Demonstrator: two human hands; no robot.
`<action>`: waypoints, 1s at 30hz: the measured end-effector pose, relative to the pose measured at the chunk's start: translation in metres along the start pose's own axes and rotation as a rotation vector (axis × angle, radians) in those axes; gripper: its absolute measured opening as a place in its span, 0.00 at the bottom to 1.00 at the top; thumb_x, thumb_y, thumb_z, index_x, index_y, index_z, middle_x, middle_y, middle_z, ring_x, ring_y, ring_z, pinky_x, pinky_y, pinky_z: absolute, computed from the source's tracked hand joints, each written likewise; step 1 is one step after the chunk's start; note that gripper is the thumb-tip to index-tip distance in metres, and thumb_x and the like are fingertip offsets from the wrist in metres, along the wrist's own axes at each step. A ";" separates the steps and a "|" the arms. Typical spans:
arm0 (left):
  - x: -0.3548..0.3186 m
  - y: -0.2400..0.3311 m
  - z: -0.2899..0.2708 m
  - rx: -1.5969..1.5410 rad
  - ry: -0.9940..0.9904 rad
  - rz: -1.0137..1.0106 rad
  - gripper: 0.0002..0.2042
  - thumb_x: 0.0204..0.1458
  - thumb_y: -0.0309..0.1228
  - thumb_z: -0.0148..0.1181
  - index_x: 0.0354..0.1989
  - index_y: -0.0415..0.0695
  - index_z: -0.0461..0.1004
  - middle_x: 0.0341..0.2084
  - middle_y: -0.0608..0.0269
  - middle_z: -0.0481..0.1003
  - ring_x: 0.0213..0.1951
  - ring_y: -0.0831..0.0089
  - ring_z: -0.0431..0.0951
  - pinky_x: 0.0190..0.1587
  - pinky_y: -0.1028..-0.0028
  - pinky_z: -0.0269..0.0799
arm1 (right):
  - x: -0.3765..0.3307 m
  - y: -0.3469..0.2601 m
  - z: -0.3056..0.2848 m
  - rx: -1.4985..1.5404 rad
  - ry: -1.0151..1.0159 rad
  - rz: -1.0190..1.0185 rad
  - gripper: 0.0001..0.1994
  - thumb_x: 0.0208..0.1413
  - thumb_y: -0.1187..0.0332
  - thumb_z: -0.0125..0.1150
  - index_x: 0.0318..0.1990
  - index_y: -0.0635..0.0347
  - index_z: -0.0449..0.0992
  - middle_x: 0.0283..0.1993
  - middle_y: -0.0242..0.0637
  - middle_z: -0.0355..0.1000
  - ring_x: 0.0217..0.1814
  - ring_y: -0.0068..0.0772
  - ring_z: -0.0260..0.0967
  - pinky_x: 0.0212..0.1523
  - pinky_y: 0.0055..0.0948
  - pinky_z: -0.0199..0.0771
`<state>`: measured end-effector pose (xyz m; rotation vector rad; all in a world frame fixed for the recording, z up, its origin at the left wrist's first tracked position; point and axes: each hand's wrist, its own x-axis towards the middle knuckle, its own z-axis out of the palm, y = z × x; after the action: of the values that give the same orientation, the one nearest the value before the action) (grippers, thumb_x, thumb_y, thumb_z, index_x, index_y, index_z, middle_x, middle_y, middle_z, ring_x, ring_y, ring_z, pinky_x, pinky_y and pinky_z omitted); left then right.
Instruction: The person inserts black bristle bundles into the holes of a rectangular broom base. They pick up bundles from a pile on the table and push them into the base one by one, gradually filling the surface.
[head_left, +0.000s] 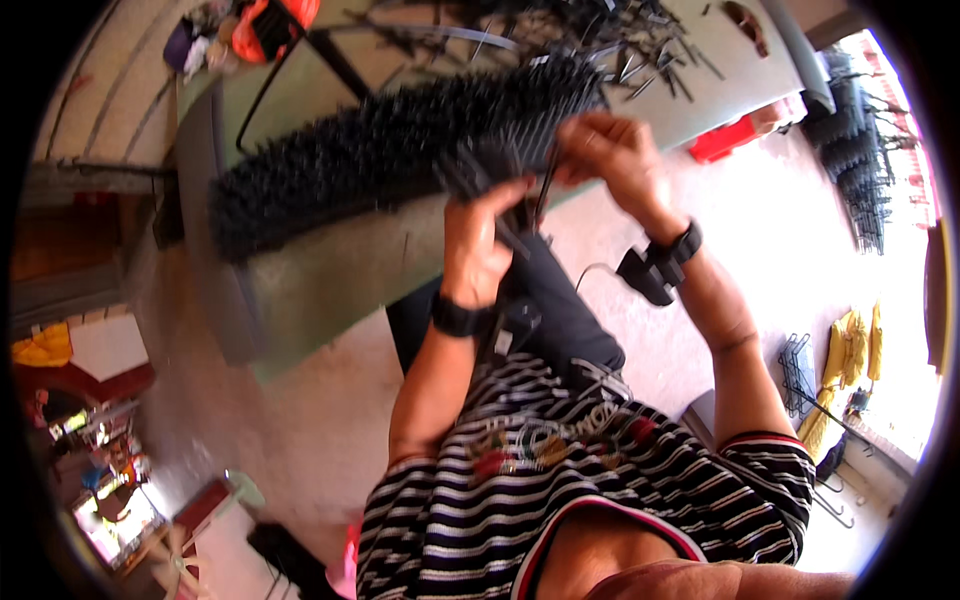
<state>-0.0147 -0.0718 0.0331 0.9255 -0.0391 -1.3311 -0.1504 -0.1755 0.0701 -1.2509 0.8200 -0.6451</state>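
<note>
My left hand is closed round a bundle of black slotted pieces, smeared by motion. Just right of it, my right hand is raised, its fingers pinched together at the top of a thin dark strip. The strip's lower end passes close to the left hand's fingertips; whether it touches the bundle, I cannot tell. Behind both hands a long, dense row of black bristly pieces lies across the green table.
Loose black sticks are strewn over the table's far side. A thin black frame stands at the far left, near an orange item. Beyond the right edge are a red object and stacked black pieces. Yellow cloths hang at right.
</note>
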 end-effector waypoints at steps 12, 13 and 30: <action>0.003 0.071 -0.020 -0.369 -0.167 -0.079 0.07 0.47 0.23 0.59 0.36 0.40 0.72 0.31 0.61 0.76 0.32 0.68 0.76 0.34 0.66 0.76 | -0.065 0.014 0.047 -0.942 -0.864 -0.646 0.10 0.45 0.68 0.61 0.30 0.64 0.69 0.28 0.41 0.68 0.29 0.39 0.69 0.27 0.32 0.70; 0.003 0.071 -0.022 -0.390 -0.171 -0.075 0.07 0.48 0.23 0.59 0.36 0.41 0.72 0.31 0.62 0.76 0.32 0.68 0.76 0.34 0.66 0.76 | -0.067 0.018 0.057 -1.004 -0.827 -0.687 0.10 0.44 0.67 0.61 0.29 0.64 0.68 0.27 0.39 0.67 0.29 0.38 0.69 0.27 0.32 0.70; -0.003 0.063 -0.029 -0.077 0.019 0.255 0.09 0.45 0.20 0.60 0.36 0.37 0.72 0.31 0.58 0.76 0.29 0.66 0.77 0.32 0.65 0.76 | -0.068 0.042 0.101 -1.114 -0.881 -1.076 0.05 0.35 0.70 0.56 0.19 0.63 0.72 0.30 0.37 0.65 0.36 0.35 0.64 0.30 0.29 0.69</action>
<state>0.0499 -0.0562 0.0527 0.8382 -0.0881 -1.0801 -0.1068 -0.0557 0.0523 -2.7556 -0.4438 -0.3149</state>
